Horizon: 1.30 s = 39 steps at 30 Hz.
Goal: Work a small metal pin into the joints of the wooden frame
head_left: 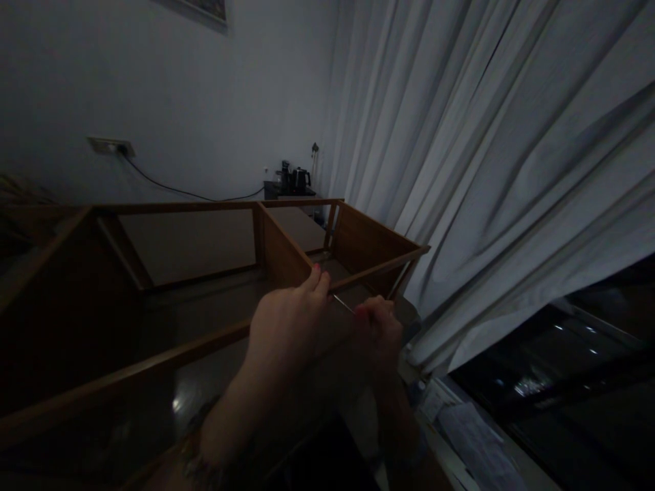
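Wooden rails and panels of an open cabinet frame [286,256] fill the near and left part of the dim room, lying on a glossy dark floor [199,389] that catches a small glint of light. Our left hand [289,320] rests on the near rail, fingers pinched together at the joint where the middle divider meets it. Our right hand [379,327] is closed around a thin metal tool [344,304], whose tip points toward the left fingertips just beside the rail. White curtains [486,170] hang in folds across the right side, with a dark window [563,368] below them. At the far wall, a cable [168,187] runs from a wall socket [110,145] to a small table holding a kettle [301,179].
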Motion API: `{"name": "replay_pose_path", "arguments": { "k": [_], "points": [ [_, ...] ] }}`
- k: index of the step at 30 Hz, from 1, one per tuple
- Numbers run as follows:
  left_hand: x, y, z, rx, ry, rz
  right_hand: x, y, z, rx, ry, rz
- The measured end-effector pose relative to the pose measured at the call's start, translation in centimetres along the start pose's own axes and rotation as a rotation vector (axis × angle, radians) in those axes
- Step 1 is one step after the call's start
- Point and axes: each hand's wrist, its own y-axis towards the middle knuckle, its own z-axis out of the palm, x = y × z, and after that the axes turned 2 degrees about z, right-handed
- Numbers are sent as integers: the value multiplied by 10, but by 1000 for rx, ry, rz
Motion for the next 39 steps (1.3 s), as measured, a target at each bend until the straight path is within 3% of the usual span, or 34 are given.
{"name": "replay_pose_path", "arguments": {
  "k": [3,8,12,19,22,26,28,32,39],
  "points": [
    [0,1,-1,29,-17,-13,-12,1,-10,18,55,-141],
    [1,1,-3,25,-22,-11,-20,4,-23,170,9,-431],
    [1,0,-2,9,-12,-6,-20,10,-25,156,6,-474],
    [1,-1,-2,12,-5,-1,-14,14,-11,138,234,-311],
    [1,-1,-3,16,0,2,-6,11,0,127,342,-101],
    [-1,-1,-6,36,-27,-13,8,2,12,-20,481,314],
    [-2,0,-8,42,-39,-14,12,-1,15,-65,554,432],
    [-3,0,-7,43,-38,-20,11,-4,13,-36,587,406],
    [0,1,1,44,5,-22,-9,0,-1,44,314,53]
  ]
}}
